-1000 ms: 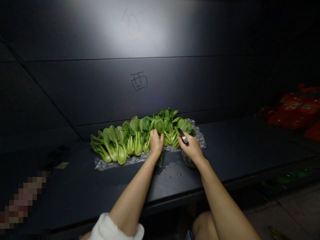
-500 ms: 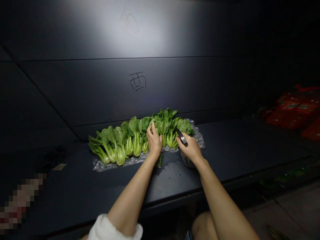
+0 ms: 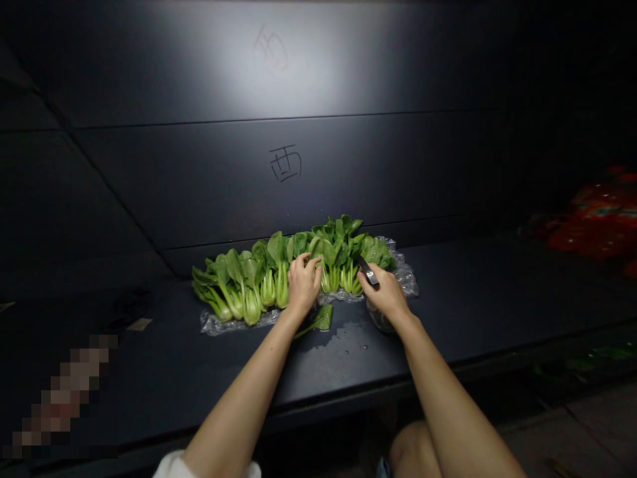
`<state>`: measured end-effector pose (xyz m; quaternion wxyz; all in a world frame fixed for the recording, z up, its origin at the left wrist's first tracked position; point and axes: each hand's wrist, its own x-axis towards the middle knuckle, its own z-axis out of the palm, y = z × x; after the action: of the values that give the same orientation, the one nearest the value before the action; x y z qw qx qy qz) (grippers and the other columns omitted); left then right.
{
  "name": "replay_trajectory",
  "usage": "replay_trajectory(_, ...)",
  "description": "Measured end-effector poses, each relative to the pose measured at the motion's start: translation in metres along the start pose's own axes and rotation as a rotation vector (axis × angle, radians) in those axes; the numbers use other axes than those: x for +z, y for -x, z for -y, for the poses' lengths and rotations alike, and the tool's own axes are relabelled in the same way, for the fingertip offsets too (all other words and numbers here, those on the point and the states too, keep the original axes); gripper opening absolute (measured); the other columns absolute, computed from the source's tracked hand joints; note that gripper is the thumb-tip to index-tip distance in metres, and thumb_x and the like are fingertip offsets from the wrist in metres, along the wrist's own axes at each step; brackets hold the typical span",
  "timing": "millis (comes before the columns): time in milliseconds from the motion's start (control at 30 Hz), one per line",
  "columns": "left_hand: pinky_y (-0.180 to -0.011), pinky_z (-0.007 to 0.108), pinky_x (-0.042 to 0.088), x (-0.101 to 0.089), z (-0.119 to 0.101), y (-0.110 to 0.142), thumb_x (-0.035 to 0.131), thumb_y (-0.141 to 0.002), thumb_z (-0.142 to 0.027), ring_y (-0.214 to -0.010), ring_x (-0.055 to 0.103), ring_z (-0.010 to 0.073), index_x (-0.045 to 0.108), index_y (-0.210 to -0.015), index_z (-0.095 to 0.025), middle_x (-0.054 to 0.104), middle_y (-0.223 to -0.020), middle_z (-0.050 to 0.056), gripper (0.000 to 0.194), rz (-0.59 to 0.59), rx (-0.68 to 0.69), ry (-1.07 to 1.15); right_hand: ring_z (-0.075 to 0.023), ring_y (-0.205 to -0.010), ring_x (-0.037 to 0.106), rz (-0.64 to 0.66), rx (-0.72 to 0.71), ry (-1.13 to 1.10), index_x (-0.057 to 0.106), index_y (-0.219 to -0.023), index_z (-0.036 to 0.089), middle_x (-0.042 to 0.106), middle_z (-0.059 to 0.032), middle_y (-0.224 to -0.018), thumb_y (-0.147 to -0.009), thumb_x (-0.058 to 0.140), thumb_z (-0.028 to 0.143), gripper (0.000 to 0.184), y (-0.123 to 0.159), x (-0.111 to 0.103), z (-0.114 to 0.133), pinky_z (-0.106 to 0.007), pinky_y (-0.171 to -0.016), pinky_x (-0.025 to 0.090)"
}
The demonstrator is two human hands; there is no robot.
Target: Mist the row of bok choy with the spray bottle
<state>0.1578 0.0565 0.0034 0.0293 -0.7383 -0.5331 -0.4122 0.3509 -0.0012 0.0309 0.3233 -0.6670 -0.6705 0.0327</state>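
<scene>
The leafy green bunches between the 2 hands (image 3: 330, 267) lie just to the right of the left hand (image 3: 303, 284), stems toward the person and leaves toward the dark wall (image 3: 223, 179). Their long axes run roughly away from the body, much as the left hand points, so that hand sits beside the stems rather than across them. Of the 2 hands, the left is nearer to the closest bunch. Its grip is partly open, fingers spread and curled over the row; whether the fingertips touch a leaf is too hard to tell.

The right hand (image 3: 385, 291) is at the other end of these bunches, its grip closed on a dark-handled object (image 3: 369, 272) that slants up and leftward over the stems. What the object is, I cannot tell. Something clear (image 3: 379, 320) shows under this hand, partly hidden.

More green bunches (image 3: 243, 285) stand side by side to the left of the left hand, on crumpled clear plastic (image 3: 409, 280) spread over the counter (image 3: 343, 375). A single leaf (image 3: 322, 318) lies apart from the row, on the near side below the left hand, its stem pointing down and left, close to a wet patch (image 3: 341, 342).
</scene>
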Motion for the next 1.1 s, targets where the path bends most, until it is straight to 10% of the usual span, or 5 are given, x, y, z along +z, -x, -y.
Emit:
replay_trajectory(333,-0.101,0.040,0.041,-0.037,0.035,0.029,0.047,-0.089,-0.024,-0.114,0.052,0.0234,0.065,-0.108,-0.020,0.056,-0.118,0.010,0.027,-0.061,0.003,0.004,-0.0205,-0.078,0.064,0.040,-0.030,0.046,0.061,-0.092,0.021,0.070,-0.0070,-0.083,-0.091,0.042,0.038,0.025,0.002,0.003,0.015,-0.024,-0.061,0.034)
replay_trajectory(1100,-0.099,0.044,0.045,-0.040,0.054,0.051,0.047,-0.086,-0.014,-0.115,0.052,0.0259,0.062,-0.111,-0.016,0.056,-0.117,0.013,0.029,-0.135,0.014,-0.013,-0.0217,-0.079,0.065,-0.020,0.021,0.013,0.063,-0.096,0.019,0.071,-0.0087,-0.085,-0.090,0.042,0.036,0.028,0.006,0.005,0.012,-0.025,-0.063,0.036)
